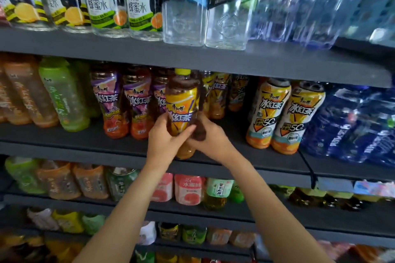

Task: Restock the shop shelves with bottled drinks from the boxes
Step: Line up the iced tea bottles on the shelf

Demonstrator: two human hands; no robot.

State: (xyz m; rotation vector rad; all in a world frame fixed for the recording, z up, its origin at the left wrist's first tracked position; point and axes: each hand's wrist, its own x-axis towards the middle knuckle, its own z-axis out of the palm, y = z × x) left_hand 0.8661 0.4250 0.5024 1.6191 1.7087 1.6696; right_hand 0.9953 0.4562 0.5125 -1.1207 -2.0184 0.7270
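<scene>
1. Iced tea bottle, yellow-capped with a yellow label, stands upright at the near edge of the dark middle shelf, just in front of the rows of the same tea.
2. Left hand wraps its fingers around the bottle's lower left side.
3. Right hand grips the lower right side, its fingers curled against the label.
4. Purple-labelled tea bottles stand just left; orange-labelled bottles stand to the right.

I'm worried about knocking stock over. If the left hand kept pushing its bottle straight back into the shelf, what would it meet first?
Probably the yellow-label tea bottles standing behind. The left hand holds the iced tea bottle at the shelf front; depth is unclear, so the gap is hard to judge.
</scene>
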